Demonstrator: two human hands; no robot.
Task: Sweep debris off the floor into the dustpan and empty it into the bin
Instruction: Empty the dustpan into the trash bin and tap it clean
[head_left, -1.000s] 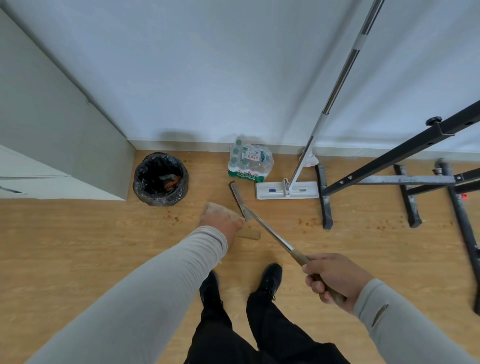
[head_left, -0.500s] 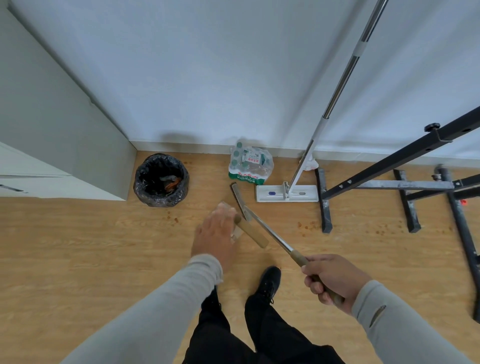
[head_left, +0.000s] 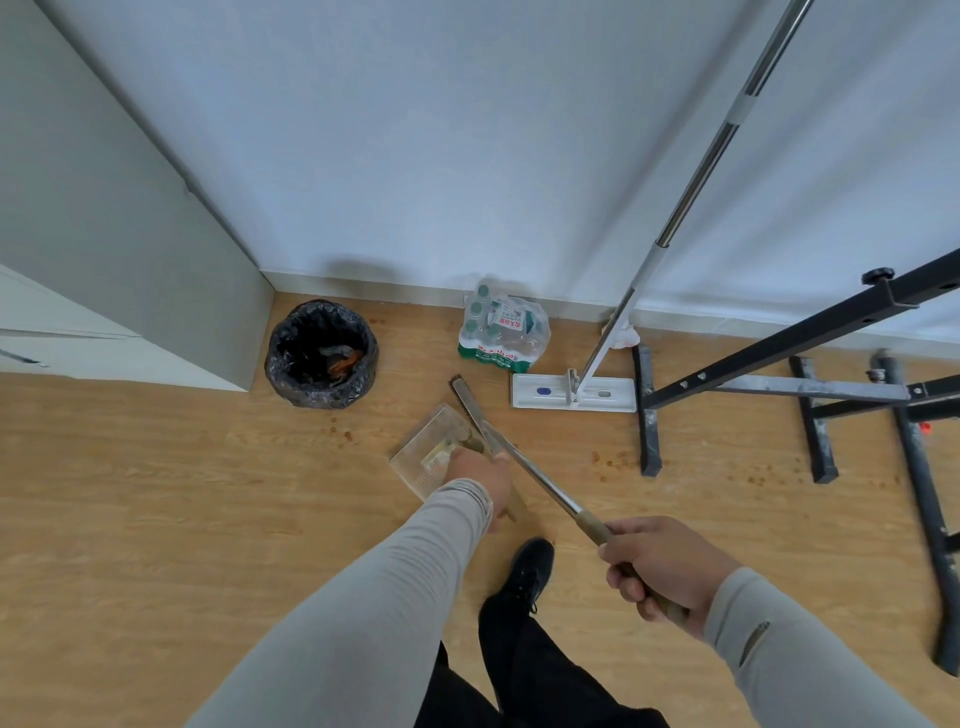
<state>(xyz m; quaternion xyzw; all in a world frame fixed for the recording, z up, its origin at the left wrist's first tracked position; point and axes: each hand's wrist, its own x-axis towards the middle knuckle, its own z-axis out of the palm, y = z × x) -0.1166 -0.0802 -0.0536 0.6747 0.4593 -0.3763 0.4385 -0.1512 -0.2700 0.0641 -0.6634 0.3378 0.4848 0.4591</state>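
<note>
My left hand (head_left: 480, 475) grips the handle of a clear dustpan (head_left: 428, 452), which lies low over the wooden floor in front of my feet. My right hand (head_left: 657, 569) grips the wooden end of a long metal-handled broom (head_left: 524, 465); its narrow brush head (head_left: 466, 402) rests just beyond the dustpan. A round bin (head_left: 322, 356) lined with a black bag stands at the back left by the cabinet corner, with orange scraps inside. Small brown crumbs (head_left: 605, 460) dot the floor right of the broom, and a few more crumbs (head_left: 337, 428) lie in front of the bin.
A shrink-wrapped pack of bottles (head_left: 501, 332) sits against the wall. A flat white mop (head_left: 574, 392) leans there too, its pole slanting up right. Black metal frame legs (head_left: 647, 410) spread over the floor at right. A grey cabinet (head_left: 124, 270) fills the left.
My left hand has turned and lowered the dustpan from a tilted, raised pose to lying flat near the floor. The broom and my right hand have hardly moved.
</note>
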